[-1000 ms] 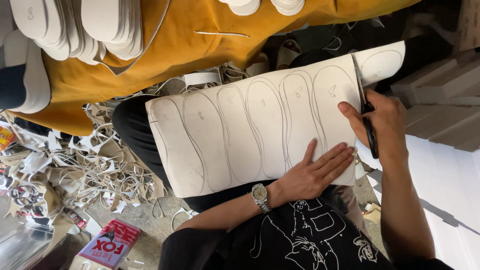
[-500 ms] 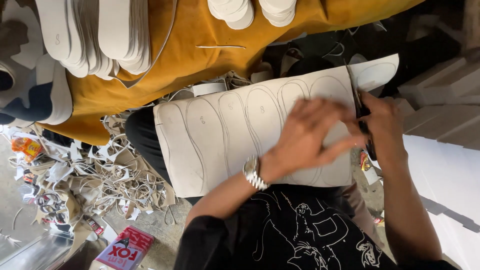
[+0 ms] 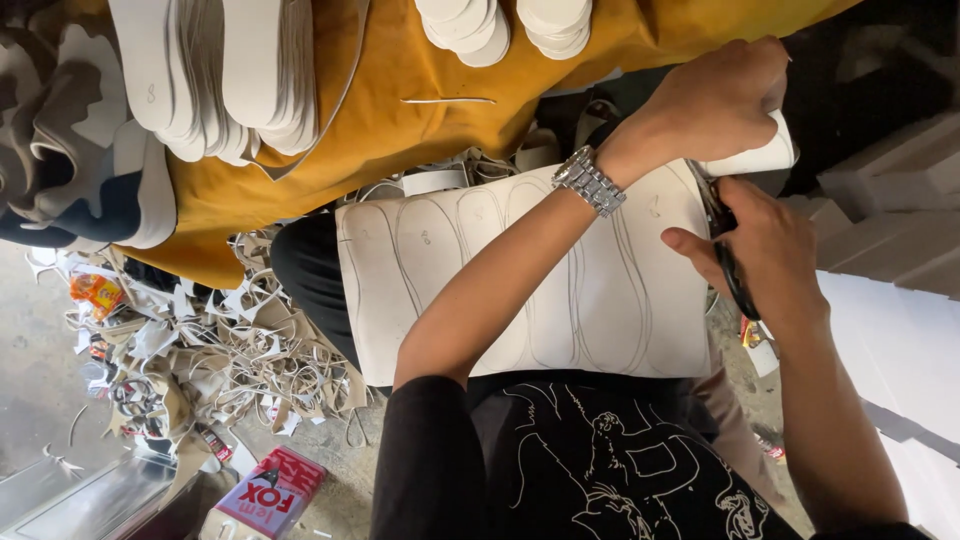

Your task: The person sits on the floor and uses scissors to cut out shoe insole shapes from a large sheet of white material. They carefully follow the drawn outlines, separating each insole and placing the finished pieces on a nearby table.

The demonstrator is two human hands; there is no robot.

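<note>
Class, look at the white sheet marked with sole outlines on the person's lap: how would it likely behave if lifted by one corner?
The sheet probably bends rather than hangs limp: its far corner curls smoothly under the left hand. It seems light, since it rests across the lap unsupported. Scissors in the right hand cut it, so it is likely soft.

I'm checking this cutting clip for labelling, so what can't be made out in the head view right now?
- Scissors: the blades' tips and the cut line are hidden behind the right hand.
- White sheet: its far right corner is covered by the left hand; whether the fingers pinch it is unclear.
- Small marks inside the traced sole outlines: too small to read.
- Stacked white soles: cut off by the top edge.
</note>
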